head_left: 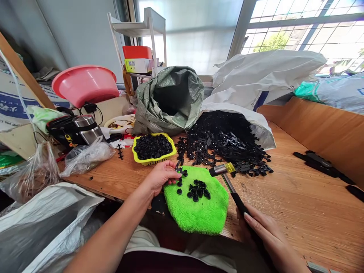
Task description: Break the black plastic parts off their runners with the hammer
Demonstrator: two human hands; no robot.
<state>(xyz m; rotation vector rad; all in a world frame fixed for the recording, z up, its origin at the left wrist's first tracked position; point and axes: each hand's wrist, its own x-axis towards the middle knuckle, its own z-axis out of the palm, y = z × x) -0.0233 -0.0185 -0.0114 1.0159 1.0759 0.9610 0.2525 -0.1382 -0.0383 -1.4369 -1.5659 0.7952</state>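
Note:
My left hand (162, 177) pinches a black plastic part (180, 171) at the upper left of a bright green cloth (196, 218). Its fingers cover some of that part. Small black plastic pieces with round heads (197, 190) lie in a cluster on the cloth, and a few more sit just below my left fingertips. In my right hand (263, 225) is a hammer (231, 186), gripped by its black handle. The hammer's head, black on one face and yellow on the other, hovers over the cloth's upper right edge.
Behind the cloth stands a yellow basket (152, 162) full of black pieces. Black plastic parts (227, 142) spill from a white sack (267, 132) onto the wooden table (301, 204). A green woven sack (142, 102), steel flask (89, 131) and plastic bags (88, 157) stand farther left.

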